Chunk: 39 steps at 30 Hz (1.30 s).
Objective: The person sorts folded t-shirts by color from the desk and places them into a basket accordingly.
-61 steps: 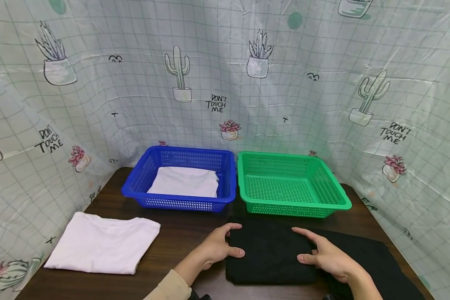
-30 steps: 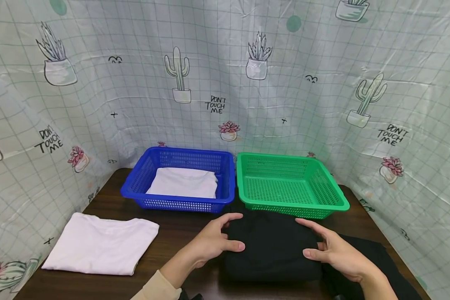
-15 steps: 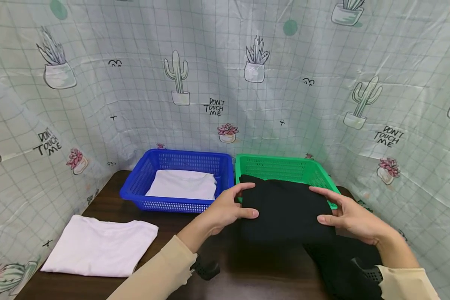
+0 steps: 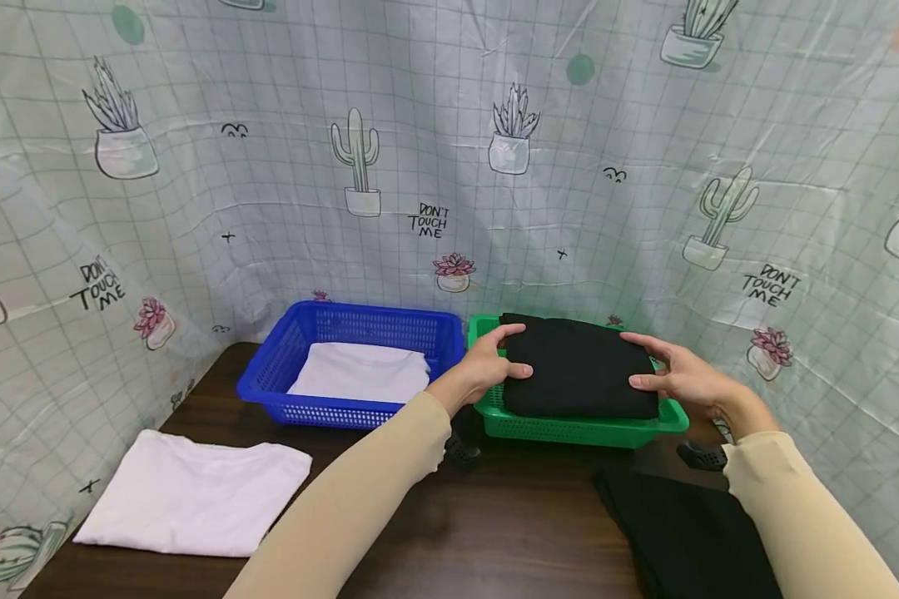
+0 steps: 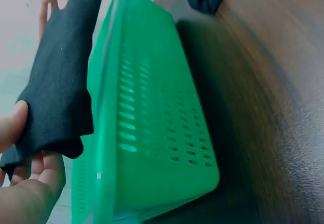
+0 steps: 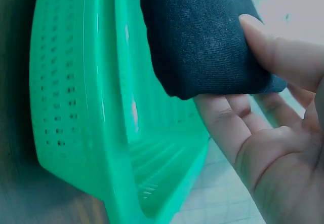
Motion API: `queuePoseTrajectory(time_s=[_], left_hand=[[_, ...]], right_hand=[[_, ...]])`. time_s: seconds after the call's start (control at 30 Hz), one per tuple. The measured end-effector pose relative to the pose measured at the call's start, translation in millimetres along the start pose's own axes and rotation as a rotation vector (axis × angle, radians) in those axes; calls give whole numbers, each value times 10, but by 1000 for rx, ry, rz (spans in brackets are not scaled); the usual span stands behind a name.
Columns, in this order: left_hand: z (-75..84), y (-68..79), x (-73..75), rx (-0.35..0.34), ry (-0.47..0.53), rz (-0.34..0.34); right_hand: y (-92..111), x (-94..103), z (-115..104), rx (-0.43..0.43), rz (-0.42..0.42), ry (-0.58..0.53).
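A folded black garment (image 4: 580, 366) is held level over the green basket (image 4: 569, 428), covering most of its opening in the head view. My left hand (image 4: 487, 366) grips its left edge, thumb on top and fingers underneath. On the opposite edge my right hand (image 4: 677, 378) pinches it the same way. The left wrist view shows the folded cloth (image 5: 61, 67) above the basket's rim, with the thumb pressed on its upper face. From the right wrist, the cloth's rounded corner (image 6: 202, 41) hangs over the basket's inside, fingers curled below it.
To the left of the green basket stands a blue basket (image 4: 330, 412) with a folded white garment (image 4: 363, 372) inside. Another folded white shirt (image 4: 195, 495) lies at the table's left. A second black garment (image 4: 689, 532) lies at the front right, partly behind the right sleeve.
Both hands have lifted the folded black garment off the table and carried it forward over the green basket. The other black garment on the table is now more exposed.
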<state>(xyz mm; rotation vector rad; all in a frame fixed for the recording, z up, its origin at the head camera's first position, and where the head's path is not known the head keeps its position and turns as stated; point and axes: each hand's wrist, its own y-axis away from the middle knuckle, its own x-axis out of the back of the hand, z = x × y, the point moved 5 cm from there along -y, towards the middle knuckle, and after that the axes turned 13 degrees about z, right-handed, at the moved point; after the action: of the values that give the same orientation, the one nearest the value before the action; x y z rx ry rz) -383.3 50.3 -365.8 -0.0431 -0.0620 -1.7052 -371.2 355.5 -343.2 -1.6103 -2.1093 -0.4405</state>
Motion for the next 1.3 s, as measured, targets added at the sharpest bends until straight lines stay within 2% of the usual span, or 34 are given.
queuePoseTrajectory(time_s=[0.03, 0.3, 0.57, 0.73, 0.87, 1.03, 1.3], left_hand=[[-19, -41, -14, 0, -9, 4], [-196, -218, -124, 21, -72, 46], [-372, -352, -260, 95, -156, 94], [-503, -473, -302, 158, -218, 159], [-582, -526, -338, 200, -261, 167], [-615, -565, -342, 182, -311, 186], [-666, -555, -352, 180, -444, 175]], right_hand=[[-36, 11, 41, -2, 10, 30], [-201, -26, 363, -68, 8, 13], [-339, -99, 615, -126, 14, 35], [-448, -186, 655, -99, 22, 132], [-489, -246, 717, -114, 26, 203], [-535, -317, 782, -118, 24, 218], [-552, -393, 863, -141, 17, 287]])
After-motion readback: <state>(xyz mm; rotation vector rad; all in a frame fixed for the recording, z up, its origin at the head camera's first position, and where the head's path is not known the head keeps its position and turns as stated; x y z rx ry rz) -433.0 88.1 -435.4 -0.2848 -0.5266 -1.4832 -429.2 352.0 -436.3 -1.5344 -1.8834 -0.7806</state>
